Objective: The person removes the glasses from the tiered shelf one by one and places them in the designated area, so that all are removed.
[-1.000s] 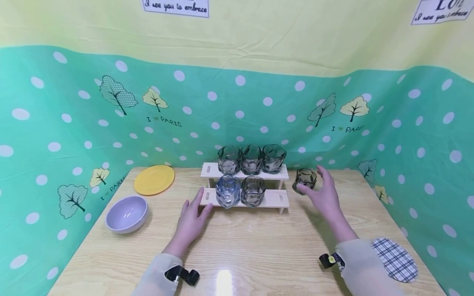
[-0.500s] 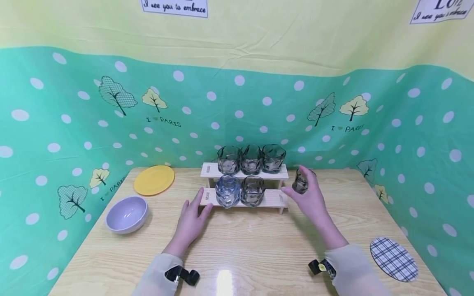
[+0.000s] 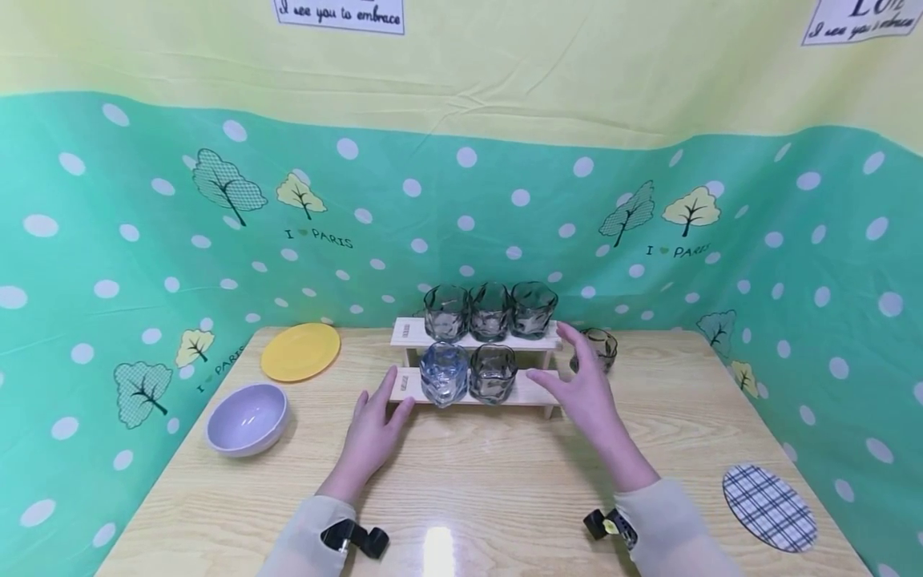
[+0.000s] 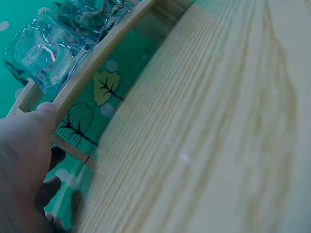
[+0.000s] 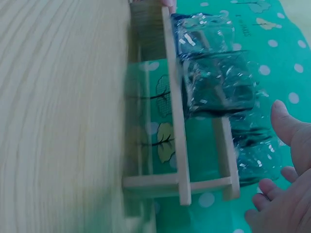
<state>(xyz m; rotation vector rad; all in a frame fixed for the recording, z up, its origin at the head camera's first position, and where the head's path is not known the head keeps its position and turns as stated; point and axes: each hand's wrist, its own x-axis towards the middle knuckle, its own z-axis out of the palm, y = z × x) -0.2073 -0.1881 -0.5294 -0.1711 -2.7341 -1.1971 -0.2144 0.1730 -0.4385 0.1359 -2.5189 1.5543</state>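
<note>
A two-tier wooden rack [image 3: 530, 392] stands at the back middle of the table. Three grey glasses [image 3: 490, 312] sit on its upper tier; a bluish glass [image 3: 443, 374] and a grey glass [image 3: 493, 374] share the lower tier. My left hand [image 3: 372, 435] rests at the rack's left end, its thumb [image 4: 46, 112] touching the lower shelf's edge. At the right end is my right hand [image 3: 587, 394], thumb and fingers spread and holding nothing; I cannot tell whether it touches the wood. Partly hidden behind it, another dark glass [image 3: 604, 350] stands on the table.
To the left lie a yellow plate [image 3: 300, 353] and a lilac bowl [image 3: 248, 419] on the wooden table [image 3: 461, 481]. A round checked mat [image 3: 769, 507] is at the right front. A green dotted cloth [image 3: 649, 240] hangs close behind the rack.
My right hand has moved left, from beside the separate dark glass to the rack's right end. That glass still stands on the table. My left hand has stayed in place.
</note>
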